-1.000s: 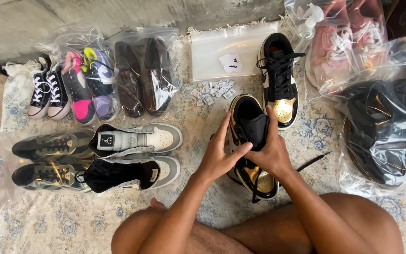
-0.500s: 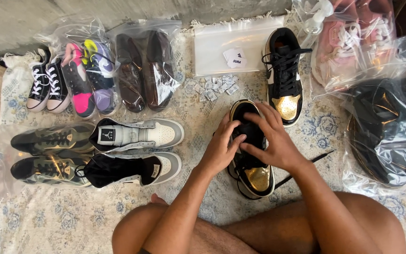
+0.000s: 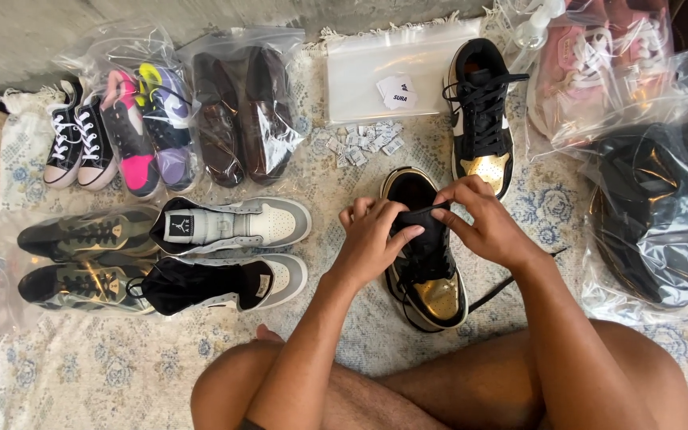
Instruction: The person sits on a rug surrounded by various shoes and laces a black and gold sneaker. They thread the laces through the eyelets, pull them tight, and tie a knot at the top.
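A black high-top sneaker with a gold toe (image 3: 431, 287) lies on the patterned rug in front of my crossed legs, toe pointing toward me. My left hand (image 3: 372, 239) grips the left side of its tongue and collar. My right hand (image 3: 483, 223) pinches the top of the tongue from the right. Its matching sneaker (image 3: 481, 119) lies just beyond, laces tied, untouched. A loose black lace (image 3: 511, 280) trails out to the right of the held shoe.
Left of the hands lie two grey, white and black high-tops (image 3: 232, 227), and bagged sneakers (image 3: 81, 263). Further back are bagged colourful sneakers (image 3: 149, 127), brown loafers (image 3: 240, 115), an empty clear bag (image 3: 392, 68) and small sachets (image 3: 356, 143). Bagged shoes (image 3: 662, 207) fill the right.
The sneaker was held tilted up off the rug; now it lies lower and flatter. Both hands have shifted from its sides to the tongue at the top.
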